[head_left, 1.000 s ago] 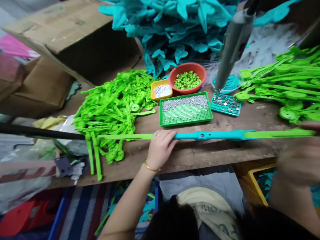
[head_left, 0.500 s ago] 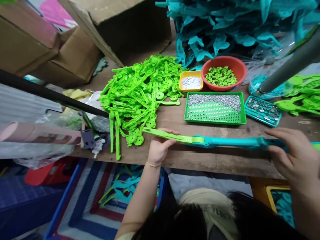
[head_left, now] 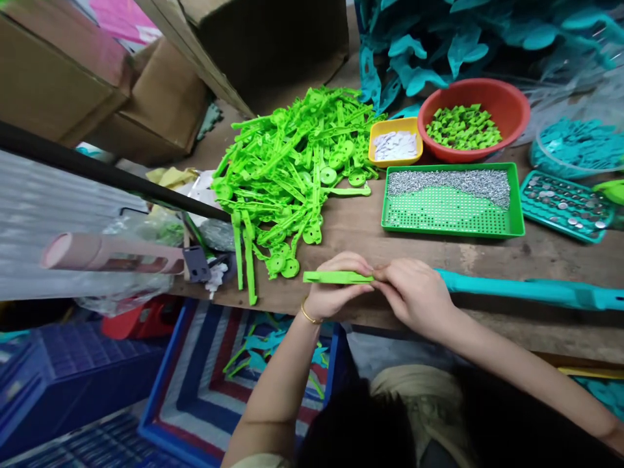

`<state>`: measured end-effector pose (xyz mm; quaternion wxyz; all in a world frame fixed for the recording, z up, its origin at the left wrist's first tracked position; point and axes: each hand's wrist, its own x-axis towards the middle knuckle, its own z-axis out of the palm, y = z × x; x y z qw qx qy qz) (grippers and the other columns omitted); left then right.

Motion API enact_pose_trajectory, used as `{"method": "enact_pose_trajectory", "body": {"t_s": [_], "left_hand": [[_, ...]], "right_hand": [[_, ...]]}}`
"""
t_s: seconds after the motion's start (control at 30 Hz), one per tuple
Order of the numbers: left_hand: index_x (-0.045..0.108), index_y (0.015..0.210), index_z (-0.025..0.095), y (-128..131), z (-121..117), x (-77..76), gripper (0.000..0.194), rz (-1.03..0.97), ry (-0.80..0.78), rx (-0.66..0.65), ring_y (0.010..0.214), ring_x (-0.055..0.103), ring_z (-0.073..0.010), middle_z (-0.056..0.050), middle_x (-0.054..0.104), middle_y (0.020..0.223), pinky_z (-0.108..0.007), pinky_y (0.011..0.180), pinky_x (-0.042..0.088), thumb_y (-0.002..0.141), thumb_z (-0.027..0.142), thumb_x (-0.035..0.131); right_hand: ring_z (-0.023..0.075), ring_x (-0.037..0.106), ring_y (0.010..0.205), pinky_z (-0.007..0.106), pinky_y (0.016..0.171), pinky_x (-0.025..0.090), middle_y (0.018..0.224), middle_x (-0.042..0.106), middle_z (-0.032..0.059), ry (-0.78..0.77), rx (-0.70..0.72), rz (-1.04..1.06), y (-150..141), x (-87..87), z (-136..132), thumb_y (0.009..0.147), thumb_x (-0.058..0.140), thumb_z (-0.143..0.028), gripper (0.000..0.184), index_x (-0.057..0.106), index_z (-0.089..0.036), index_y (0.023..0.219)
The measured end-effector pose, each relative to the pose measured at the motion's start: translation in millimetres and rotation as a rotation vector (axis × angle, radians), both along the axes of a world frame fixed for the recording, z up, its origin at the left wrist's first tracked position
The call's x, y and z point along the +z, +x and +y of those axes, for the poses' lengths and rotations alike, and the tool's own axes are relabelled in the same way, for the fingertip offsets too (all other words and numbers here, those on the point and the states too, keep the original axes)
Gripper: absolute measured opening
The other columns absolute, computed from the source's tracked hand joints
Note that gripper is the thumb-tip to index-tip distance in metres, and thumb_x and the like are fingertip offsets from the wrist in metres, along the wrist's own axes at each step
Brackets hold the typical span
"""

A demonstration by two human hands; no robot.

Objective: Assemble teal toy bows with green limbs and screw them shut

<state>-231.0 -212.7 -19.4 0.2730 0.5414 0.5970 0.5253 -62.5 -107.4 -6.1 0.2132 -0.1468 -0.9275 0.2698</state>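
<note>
A long plastic piece lies across the front of the wooden table (head_left: 414, 244). Its left end is a green strip (head_left: 331, 277), and its right part is a teal bar (head_left: 526, 290). My left hand (head_left: 336, 286) is closed on the green strip, fingers pinching it from above and below. My right hand (head_left: 414, 296) is closed round the piece just right of my left hand, at the place where green meets teal. The two hands touch at the fingertips. The joint itself is hidden under my fingers.
A heap of green plastic parts (head_left: 292, 175) lies behind my hands. Right of it stand a yellow dish (head_left: 394, 144), a red bowl of green bits (head_left: 472, 127), a green tray of small metal pieces (head_left: 451, 201) and a teal tray (head_left: 565, 205). Cardboard boxes (head_left: 97, 84) and teal parts (head_left: 468, 39) fill the back.
My right hand has come in from the far right along the teal bar and now grips next to my left hand. The view has swung left.
</note>
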Motion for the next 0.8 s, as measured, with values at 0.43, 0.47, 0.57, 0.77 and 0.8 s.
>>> {"method": "enact_pose_trajectory", "body": {"t_s": [0.43, 0.47, 0.57, 0.77, 0.8], "left_hand": [[0.071, 0.083, 0.018, -27, 1, 4.7, 0.022, 0.013, -0.043, 0.044, 0.085, 0.067, -0.0197, -0.007, 0.071, 0.087, -0.036, 0.080, 0.056, 0.070, 0.032, 0.081], [0.070, 0.083, 0.017, -30, -2, 2.9, 0.025, 0.004, -0.071, 0.083, 0.086, 0.067, -0.0202, -0.008, 0.071, 0.088, -0.036, 0.081, 0.056, 0.069, 0.034, 0.081], [0.064, 0.102, 0.017, -27, -13, 0.1, 0.043, 0.038, -0.096, 0.368, 0.089, 0.066, -0.0209, -0.008, 0.069, 0.095, -0.037, 0.081, 0.056, 0.071, 0.045, 0.078], [0.035, 0.140, 0.032, 44, -21, 45.2, 0.082, 0.945, 0.487, 0.829, 0.126, 0.047, -0.0282, -0.010, 0.047, 0.136, -0.052, 0.104, 0.044, 0.071, 0.045, 0.078], [0.039, 0.137, 0.034, 55, -20, 55.0, 0.075, 1.081, 0.384, 0.537, 0.127, 0.048, -0.0284, -0.009, 0.049, 0.136, -0.051, 0.104, 0.045, 0.073, 0.045, 0.076]], "right_hand": [[0.0317, 0.059, 0.115, 0.052, 0.097, 0.044, 0.126, 0.064, 0.0124, 0.170, -0.288, 0.075, 115, 34.0, 53, 0.085, 0.063, -0.041, 0.046, 0.056, -0.027, 0.128], [0.0348, 0.060, 0.112, 0.053, 0.096, 0.044, 0.123, 0.065, 0.0137, 0.249, -0.369, -0.004, 141, 32.0, 65, 0.082, 0.064, -0.048, 0.051, 0.056, -0.028, 0.128], [0.0407, 0.062, 0.099, 0.057, 0.087, 0.043, 0.112, 0.067, 0.0178, 0.405, -0.456, -0.259, 199, 13.4, 91, 0.079, 0.057, -0.061, 0.060, 0.055, -0.026, 0.128], [0.0299, 0.062, 0.090, 0.049, 0.085, 0.044, 0.097, 0.071, 0.0095, 0.590, -0.288, -0.178, 165, 24.1, 71, 0.084, 0.055, -0.025, 0.026, 0.061, -0.023, 0.109], [0.0281, 0.062, 0.092, 0.048, 0.089, 0.044, 0.099, 0.071, 0.0083, 0.614, -0.240, -0.148, 147, 37.4, 61, 0.084, 0.057, -0.023, 0.026, 0.061, -0.024, 0.109]]}}
